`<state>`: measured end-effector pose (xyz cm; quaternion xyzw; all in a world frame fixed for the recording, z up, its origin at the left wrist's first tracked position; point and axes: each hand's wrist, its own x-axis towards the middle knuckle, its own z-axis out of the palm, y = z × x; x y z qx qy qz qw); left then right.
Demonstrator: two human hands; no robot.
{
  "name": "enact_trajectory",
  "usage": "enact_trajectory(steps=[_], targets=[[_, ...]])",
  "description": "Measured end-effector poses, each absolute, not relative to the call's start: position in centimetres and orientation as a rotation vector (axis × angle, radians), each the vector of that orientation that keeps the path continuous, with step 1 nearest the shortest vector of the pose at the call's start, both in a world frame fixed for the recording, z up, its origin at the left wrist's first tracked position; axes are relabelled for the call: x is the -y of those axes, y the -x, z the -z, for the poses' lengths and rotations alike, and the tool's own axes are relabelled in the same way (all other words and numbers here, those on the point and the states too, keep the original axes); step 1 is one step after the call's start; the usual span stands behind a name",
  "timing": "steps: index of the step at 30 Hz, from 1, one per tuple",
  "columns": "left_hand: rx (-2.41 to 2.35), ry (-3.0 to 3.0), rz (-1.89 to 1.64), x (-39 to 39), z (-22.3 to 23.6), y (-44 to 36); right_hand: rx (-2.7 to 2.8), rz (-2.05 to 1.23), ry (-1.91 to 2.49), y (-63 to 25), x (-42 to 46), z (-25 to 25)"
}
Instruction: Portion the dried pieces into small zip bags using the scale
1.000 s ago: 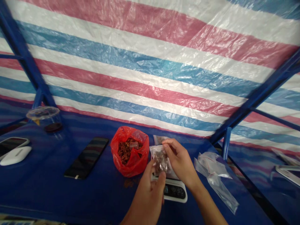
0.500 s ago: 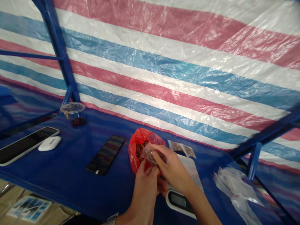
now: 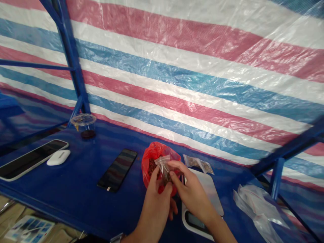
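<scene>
Both hands hold a small clear zip bag [image 3: 165,166] with dark, dry bits inside. My left hand [image 3: 157,199] pinches its left side, and my right hand [image 3: 188,184] grips its right edge with thumb and forefinger. The bag is above a red plastic bag [image 3: 149,150], which stands open on the blue table and contains reddish-brown dried pieces. Below my right forearm lies a white digital scale [image 3: 211,189], partly hidden by the hand. Two filled zip bags [image 3: 197,163] rest behind the scale.
On the blue table [image 3: 83,168] are a black phone [image 3: 117,170], a white earbud case [image 3: 58,157], a white-edged phone [image 3: 32,158] and a clear cup with dark liquid [image 3: 87,130]. Empty zip bags [image 3: 258,202] lie at right. Blue metal posts and a striped tarp stand behind.
The small zip bag has turned upright, its zip edge now showing at the top. My right fingers have shifted from over it to its right side. The view has moved slightly.
</scene>
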<state>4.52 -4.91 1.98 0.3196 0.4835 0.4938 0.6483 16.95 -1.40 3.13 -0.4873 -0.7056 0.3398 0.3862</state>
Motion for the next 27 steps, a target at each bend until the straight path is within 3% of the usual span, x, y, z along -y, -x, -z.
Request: enact_trajectory(steps=[8, 14, 18, 22, 27], targets=[[-1.146, -1.246, -1.369, 4.7, -1.0, -5.0, 1.324, -0.984, 1.163, -19.7, 3.6, -3.9], [-1.113, -1.549, -1.297, 5.9, -1.4, -6.7, 1.285, -0.822, 1.237, -24.5, 4.6, -4.3], [-1.261, -1.579, -1.273, 5.9, -0.9, -7.6, 1.236, -0.778, 1.406, -27.4, 3.6, -2.0], [-1.326, -1.633, -1.329, 5.1, -1.0, -7.5, 1.438, -0.424, 1.633, -28.8, 2.5, 0.5], [-1.391, -1.578, -1.591, 3.3, -2.9, -5.8, 1.587, 0.095, 1.67, -29.8, 2.1, -0.1]])
